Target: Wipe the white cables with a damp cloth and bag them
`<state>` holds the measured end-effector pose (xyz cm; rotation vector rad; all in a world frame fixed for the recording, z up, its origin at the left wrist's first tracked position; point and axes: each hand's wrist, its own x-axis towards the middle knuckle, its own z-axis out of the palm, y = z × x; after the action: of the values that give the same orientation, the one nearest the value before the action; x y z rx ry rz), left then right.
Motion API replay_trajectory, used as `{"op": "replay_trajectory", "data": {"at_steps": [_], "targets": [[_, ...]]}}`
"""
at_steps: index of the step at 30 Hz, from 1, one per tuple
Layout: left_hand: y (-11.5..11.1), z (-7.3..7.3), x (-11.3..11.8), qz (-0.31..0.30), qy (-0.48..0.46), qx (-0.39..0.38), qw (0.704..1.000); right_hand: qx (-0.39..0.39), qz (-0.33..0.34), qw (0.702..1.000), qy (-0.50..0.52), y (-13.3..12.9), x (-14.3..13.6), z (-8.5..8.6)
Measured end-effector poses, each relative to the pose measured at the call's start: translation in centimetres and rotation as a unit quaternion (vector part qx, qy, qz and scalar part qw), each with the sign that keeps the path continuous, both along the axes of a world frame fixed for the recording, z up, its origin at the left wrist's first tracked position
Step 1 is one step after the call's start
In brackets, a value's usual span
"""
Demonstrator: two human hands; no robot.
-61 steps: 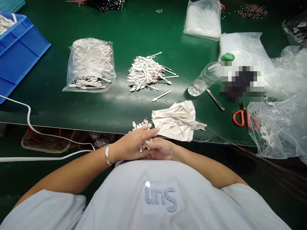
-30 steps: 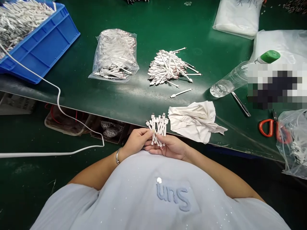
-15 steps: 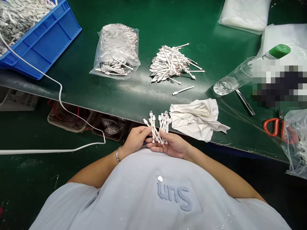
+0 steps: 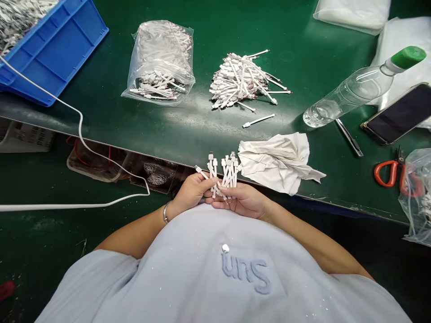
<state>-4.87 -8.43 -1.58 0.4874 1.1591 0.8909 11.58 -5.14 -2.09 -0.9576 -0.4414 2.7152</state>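
Both hands meet at the table's near edge, close to my shirt. My left hand (image 4: pixel 191 192) pinches several short white USB cables (image 4: pixel 213 167), their plugs pointing away from me and fanned apart. In my right hand (image 4: pixel 247 199) lies a second bunch of the same white cables (image 4: pixel 230 170), held under the thumb. The lower ends of the two bunches cross between the hands, and some fingers are hidden behind them. Farther off is a loose pile of such cables (image 4: pixel 235 83), with one single cable (image 4: pixel 258 121) lying in front of it.
A clear bag of cables (image 4: pixel 161 63) lies left of the pile, beyond it a blue crate (image 4: pixel 63 54). Rightward are a white cloth (image 4: pixel 274 163), a bottle (image 4: pixel 350 92), a cutter knife (image 4: pixel 349 138), a phone (image 4: pixel 397 114) and orange-handled scissors (image 4: pixel 385 174). A white cord (image 4: pixel 81 123) hangs at left.
The bunch in my left hand is spread wider, with one cable tilted farther left. My hands stay close together. The view has shifted slightly, and the phone shows at right.
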Motion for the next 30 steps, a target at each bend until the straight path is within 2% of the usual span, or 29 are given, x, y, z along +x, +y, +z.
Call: {"op": "replay_trajectory", "data": {"at_steps": [10, 16, 23, 30], "targets": [[0.1, 0.2, -0.2, -0.014, 0.011, 0.007, 1.0, 0.006, 0.006, 1.0, 0.005, 0.3, 0.3, -0.1], [0.6, 0.1, 0.5, -0.066, -0.051, -0.028, 0.996, 0.005, 0.009, 1.0, 0.002, 0.3, 0.2, -0.3], [0.8, 0.5, 0.9, -0.047, -0.065, -0.043, 0.996, 0.018, 0.009, 1.0, 0.023, 0.3, 0.3, -0.1], [0.2, 0.3, 0.6, -0.027, 0.035, 0.029, 0.999, 0.022, 0.015, 0.999, 0.032, 0.2, 0.5, -0.3]]}}
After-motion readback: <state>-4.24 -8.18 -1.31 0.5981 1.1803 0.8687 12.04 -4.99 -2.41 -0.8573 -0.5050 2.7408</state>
